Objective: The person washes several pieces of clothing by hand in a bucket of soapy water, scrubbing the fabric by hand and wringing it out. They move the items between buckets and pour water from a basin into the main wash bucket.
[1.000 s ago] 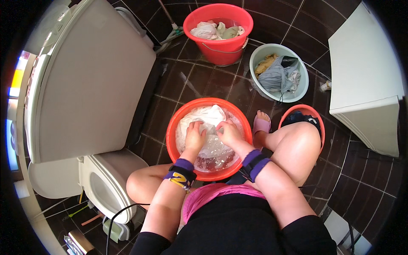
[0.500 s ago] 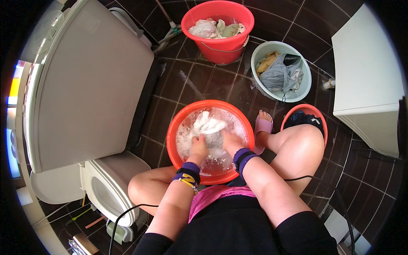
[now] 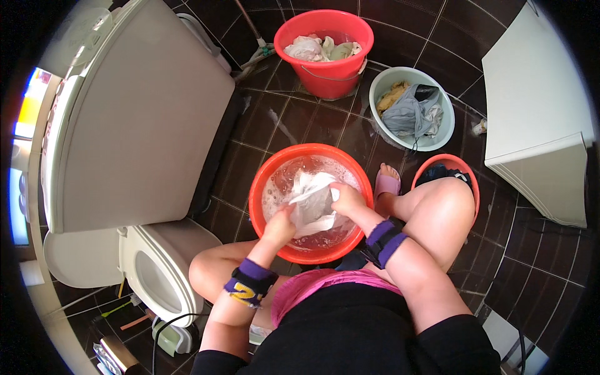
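Note:
Between my knees on the floor stands a red basin (image 3: 256, 209) of soapy, bubbly water. A wet white cloth (image 3: 314, 203) is spread open over the water, its lower parts sagging into the basin. My left hand (image 3: 279, 226) pinches the cloth's left edge near the basin's left side. Closed on the opposite edge, my right hand (image 3: 347, 200) has a bit of white fabric showing at the fingers. What kind of garment the cloth is, I cannot tell. Purple bands wrap both my wrists.
A red bucket (image 3: 325, 74) of light laundry and a pale basin (image 3: 381, 128) of grey and tan clothes stand beyond. Dark clothing fills a small red tub (image 3: 476, 187) by my right knee. A toilet (image 3: 156, 287) and large grey appliance (image 3: 144, 119) are left; a white cabinet (image 3: 531, 112) is right.
Both hands have come up out of the water and moved apart. The cloth, bunched at the far side before, is now stretched between them.

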`<control>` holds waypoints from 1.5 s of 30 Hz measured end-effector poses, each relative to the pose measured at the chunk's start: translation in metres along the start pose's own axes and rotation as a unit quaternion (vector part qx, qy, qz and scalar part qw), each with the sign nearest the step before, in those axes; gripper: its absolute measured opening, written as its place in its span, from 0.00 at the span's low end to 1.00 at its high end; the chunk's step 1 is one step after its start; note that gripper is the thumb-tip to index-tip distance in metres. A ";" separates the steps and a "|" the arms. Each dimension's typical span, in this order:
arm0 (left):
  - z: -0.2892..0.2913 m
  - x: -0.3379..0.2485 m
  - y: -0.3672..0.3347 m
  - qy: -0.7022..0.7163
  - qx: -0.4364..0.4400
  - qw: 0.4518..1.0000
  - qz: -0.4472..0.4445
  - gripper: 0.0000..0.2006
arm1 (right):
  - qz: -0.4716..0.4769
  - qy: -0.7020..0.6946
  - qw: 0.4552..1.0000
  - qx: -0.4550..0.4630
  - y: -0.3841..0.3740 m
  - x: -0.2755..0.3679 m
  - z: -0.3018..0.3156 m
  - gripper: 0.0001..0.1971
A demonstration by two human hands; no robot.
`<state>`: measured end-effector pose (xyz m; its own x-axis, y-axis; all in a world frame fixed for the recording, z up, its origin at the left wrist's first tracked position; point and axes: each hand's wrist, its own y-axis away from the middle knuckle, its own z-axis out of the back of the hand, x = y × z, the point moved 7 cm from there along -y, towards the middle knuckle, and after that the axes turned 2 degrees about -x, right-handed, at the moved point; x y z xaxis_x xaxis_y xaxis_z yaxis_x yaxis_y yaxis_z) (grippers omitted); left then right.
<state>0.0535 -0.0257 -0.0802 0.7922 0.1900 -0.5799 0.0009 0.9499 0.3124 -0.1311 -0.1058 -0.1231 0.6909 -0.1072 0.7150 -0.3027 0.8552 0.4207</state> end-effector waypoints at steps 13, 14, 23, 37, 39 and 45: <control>0.225 -0.136 0.071 0.357 -0.233 0.896 -0.121 0.26 | 0.299 -0.183 0.934 0.074 0.117 0.223 0.160 0.30; 0.243 -0.147 0.081 0.358 -0.255 0.888 -0.132 0.25 | 0.327 -0.216 0.916 0.081 0.125 0.240 0.167 0.29; 0.300 -0.195 0.110 0.311 -0.393 0.841 -0.206 0.24 | 0.380 -0.215 0.899 0.033 0.162 0.286 0.216 0.31; 0.000 -0.010 -0.032 -0.137 -0.077 0.988 0.003 0.36 | 0.063 0.145 0.987 -0.002 -0.002 0.035 -0.006 0.32; -0.027 0.004 -0.041 -0.153 -0.047 0.986 0.039 0.38 | 0.057 0.195 0.979 -0.027 -0.011 0.024 -0.025 0.29; -0.060 0.033 -0.065 -0.169 0.003 0.983 0.074 0.37 | -0.071 -0.009 0.997 0.025 -0.041 -0.026 -0.068 0.25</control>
<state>0.0429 -0.0658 -0.1649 0.9416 0.2314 -0.2446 -0.1266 0.9165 0.3795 -0.0917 -0.1035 -0.1973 0.7175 -0.2341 0.6560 -0.2359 0.8044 0.5452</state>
